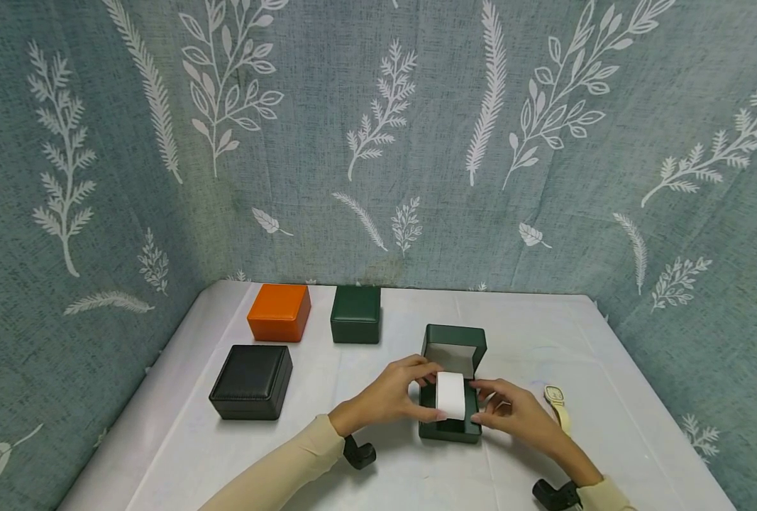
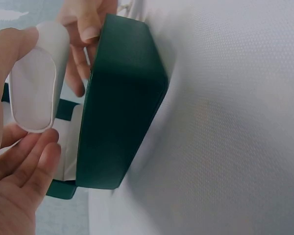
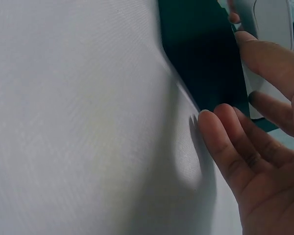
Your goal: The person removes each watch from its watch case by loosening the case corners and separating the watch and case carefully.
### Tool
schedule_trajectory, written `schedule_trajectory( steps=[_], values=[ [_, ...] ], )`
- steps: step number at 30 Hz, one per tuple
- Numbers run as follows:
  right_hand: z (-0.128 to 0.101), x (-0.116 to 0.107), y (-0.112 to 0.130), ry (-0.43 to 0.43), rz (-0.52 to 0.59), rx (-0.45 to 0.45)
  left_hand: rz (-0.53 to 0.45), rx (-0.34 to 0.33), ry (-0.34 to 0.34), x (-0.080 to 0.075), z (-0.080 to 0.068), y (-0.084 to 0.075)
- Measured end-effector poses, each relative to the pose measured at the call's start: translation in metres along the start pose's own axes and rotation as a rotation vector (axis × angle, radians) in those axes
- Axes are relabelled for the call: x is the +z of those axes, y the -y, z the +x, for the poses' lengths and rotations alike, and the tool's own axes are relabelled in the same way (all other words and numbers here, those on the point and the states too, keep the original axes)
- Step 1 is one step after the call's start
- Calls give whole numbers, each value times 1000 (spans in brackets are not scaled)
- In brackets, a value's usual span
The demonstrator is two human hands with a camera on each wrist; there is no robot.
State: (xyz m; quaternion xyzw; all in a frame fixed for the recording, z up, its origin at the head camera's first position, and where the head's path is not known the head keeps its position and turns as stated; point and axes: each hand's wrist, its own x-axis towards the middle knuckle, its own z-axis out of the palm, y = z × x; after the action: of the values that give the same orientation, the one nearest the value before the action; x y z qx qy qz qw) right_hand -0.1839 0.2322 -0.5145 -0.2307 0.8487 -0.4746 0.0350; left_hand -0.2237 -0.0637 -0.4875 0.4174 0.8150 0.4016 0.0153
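Our left hand (image 1: 387, 397) pinched the white watch pillow (image 1: 451, 394) over the open green watch box (image 1: 452, 387). Our right hand (image 1: 512, 415) touched the box's right side, apparently with relaxed fingers. A cream wristwatch (image 1: 557, 405) lay just right of the box.

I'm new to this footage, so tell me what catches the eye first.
At the table's front, both hands meet over an open green box: the left hand grips a white cushion in it, and the right hand touches the box's right side. An orange box glows at the back left, and a cream watch lies right of the hands.
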Motion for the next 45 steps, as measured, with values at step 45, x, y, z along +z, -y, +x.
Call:
schedule_trajectory(
  steps=[45],
  values=[
    [0,2,-4,18,31,62,310,-83,27,18,-1,3]
  ],
)
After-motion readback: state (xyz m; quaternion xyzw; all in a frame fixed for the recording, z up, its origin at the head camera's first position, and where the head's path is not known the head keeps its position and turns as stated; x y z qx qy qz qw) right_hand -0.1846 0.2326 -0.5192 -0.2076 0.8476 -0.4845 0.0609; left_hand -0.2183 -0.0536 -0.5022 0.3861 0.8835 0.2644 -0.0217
